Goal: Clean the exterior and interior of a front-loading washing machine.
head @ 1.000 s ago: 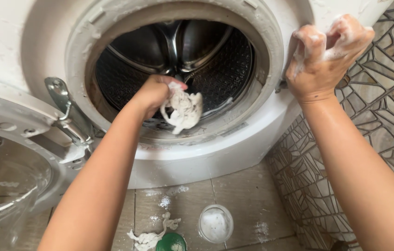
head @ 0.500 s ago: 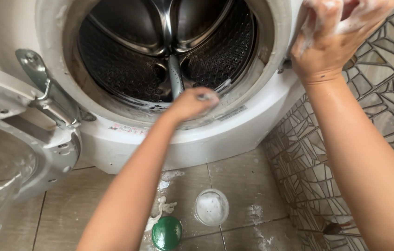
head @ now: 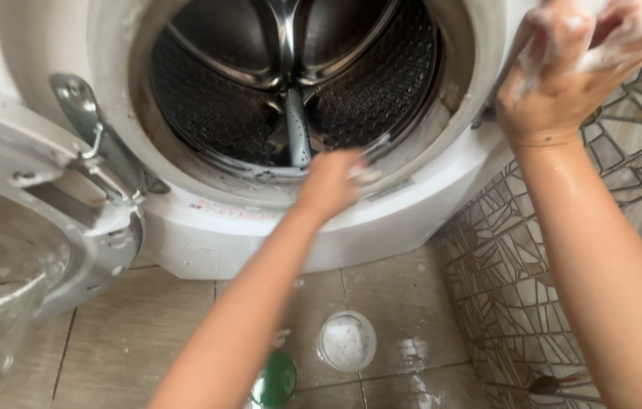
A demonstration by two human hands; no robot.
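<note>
Left hand (head: 332,184) grip blurred, can't tell what it clamps, pressed on door seal (head: 260,193) bottom of washing machine (head: 382,227). Right hand (head: 579,64) soapy, fingers curled, resting on machine front.

Washing machine (head: 207,235): white casing, with a faint reddish mark on its lower front.
Door seal (head: 120,98): pale grey, stained brown along its inner edge.
Drum (head: 222,91): dark silver metal, dotted with a fine grid of holes.
Door hinge (head: 90,129): shiny silver.
Right hand (head: 586,64): coated in white suds.
Floor tiles (head: 139,333): beige-brown, grey grout lines, white splashes.
Wall tiles (head: 639,204): brown and grey angular mosaic pattern, dark outlines.
Round lid (head: 275,381): green.
Small bowl (head: 346,341): clear, white contents.
</note>
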